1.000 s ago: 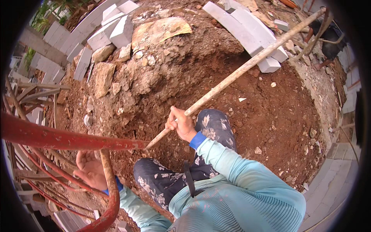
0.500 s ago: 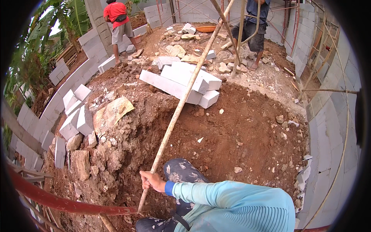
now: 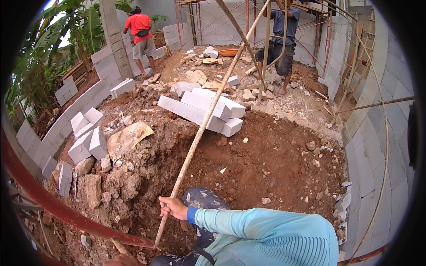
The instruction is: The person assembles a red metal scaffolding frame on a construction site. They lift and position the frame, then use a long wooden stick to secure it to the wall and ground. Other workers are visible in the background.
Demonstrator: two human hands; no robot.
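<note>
My right hand [image 3: 173,208], at the end of a light blue sleeve with a darker blue cuff, is closed around a long, thin wooden pole [image 3: 197,141]. The pole slants up and away to the right, across the front of a stack of white blocks. Its lower end lies by a curved red metal pipe [image 3: 84,220]. Only part of my left hand [image 3: 120,260] shows at the lower edge, closed around a short wooden stick [image 3: 119,244] below the pipe. My knee [image 3: 205,198], in dark floral trousers, is bent beside the pole.
White blocks [image 3: 191,111] are stacked on the reddish soil [image 3: 266,159]; several more [image 3: 88,144] lie at left. A person in a red shirt [image 3: 141,33] and one in dark clothes [image 3: 282,40] stand farther off. Block walls [image 3: 377,164] and scaffolding [image 3: 328,40] border the site.
The view has tilted up slightly, and the scene shifts left. My left hand has come into sight at the lower edge. My right hand keeps its grip on the long pole.
</note>
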